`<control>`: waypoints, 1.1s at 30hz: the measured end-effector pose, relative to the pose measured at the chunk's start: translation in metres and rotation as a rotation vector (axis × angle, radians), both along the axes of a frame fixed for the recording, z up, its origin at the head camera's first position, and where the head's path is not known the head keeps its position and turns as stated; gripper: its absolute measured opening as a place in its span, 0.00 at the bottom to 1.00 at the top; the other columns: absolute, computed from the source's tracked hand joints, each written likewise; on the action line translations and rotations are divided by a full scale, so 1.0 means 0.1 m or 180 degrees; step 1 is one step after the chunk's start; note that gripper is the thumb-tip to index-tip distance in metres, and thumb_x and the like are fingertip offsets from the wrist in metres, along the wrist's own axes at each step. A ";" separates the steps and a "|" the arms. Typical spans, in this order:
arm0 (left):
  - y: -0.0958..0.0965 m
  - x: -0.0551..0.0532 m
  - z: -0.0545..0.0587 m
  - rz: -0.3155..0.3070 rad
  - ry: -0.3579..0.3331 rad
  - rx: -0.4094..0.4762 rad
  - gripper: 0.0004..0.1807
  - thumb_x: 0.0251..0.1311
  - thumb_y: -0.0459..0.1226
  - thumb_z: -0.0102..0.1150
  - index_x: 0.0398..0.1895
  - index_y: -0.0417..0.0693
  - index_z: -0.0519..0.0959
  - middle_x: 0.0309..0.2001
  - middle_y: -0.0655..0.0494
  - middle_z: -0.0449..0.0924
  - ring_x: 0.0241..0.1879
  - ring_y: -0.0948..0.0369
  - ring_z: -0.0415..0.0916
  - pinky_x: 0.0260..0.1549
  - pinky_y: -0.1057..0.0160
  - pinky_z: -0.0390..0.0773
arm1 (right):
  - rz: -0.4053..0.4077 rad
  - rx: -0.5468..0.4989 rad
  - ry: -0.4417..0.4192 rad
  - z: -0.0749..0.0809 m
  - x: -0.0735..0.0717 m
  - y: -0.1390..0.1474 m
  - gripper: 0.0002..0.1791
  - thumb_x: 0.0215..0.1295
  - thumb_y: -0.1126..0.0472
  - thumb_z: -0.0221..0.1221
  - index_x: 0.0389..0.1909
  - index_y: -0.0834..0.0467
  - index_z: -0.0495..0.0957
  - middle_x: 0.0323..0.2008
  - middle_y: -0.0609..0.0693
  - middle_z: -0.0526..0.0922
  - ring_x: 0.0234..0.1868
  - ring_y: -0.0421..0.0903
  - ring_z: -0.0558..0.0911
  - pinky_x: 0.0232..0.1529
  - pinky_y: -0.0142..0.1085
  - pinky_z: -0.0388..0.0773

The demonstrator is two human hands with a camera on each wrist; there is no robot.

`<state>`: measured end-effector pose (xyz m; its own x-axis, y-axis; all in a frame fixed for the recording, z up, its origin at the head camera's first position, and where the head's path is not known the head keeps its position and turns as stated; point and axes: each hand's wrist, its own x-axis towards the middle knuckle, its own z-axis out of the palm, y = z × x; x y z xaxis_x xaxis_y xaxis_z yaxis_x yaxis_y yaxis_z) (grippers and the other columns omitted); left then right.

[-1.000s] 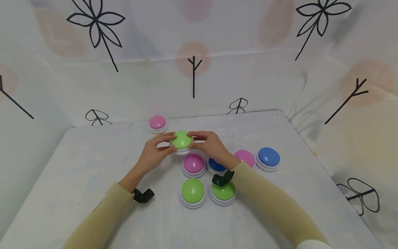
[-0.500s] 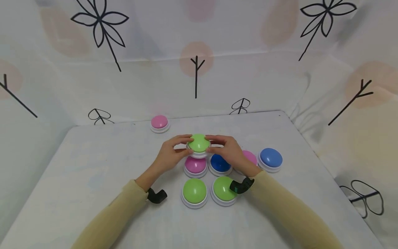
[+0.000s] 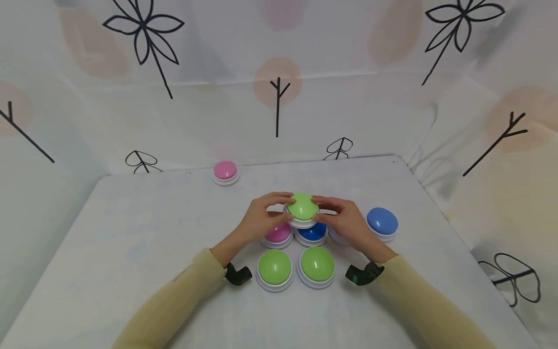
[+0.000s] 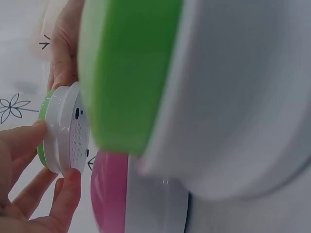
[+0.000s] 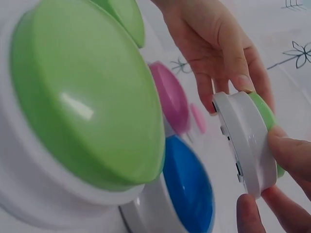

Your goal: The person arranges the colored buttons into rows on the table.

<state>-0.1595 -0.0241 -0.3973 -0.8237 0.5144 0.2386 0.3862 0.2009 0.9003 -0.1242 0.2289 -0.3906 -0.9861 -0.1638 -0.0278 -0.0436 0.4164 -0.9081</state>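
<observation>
A green dome push button on a white base is held off the table between both hands. My left hand pinches its left side, while the right hand pinches the right side. Small holes and dark openings mark its underside in the left wrist view. Just below and in front of it are a magenta button and a dark blue button, both partly covered. Closer to me sit two more green buttons, one left and one right.
A pink button stands at the table's back edge. A lighter blue button sits beyond the right hand, which mostly hides another button's white base. Patterned cloth walls the white table.
Both hands have carried the green button rightward and slightly toward me, from behind the magenta button to above the dark blue one. The pink button beside the lighter blue one is now hidden.
</observation>
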 end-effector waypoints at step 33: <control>0.50 0.31 0.00 -0.0432 -0.0066 -0.0206 0.16 0.59 0.34 0.71 0.51 0.49 0.85 0.62 0.59 0.76 0.63 0.64 0.70 0.51 0.69 0.78 | -0.0054 0.0016 0.0086 0.00 0.57 0.51 0.28 0.62 0.57 0.69 0.62 0.59 0.77 0.62 0.54 0.77 0.56 0.42 0.76 0.52 0.24 0.75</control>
<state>-0.1287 0.0258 -0.3969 -0.7499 0.6352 0.1850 0.3953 0.2060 0.8952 -0.0675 0.2797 -0.3909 -0.9891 -0.1470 -0.0019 -0.0610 0.4217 -0.9047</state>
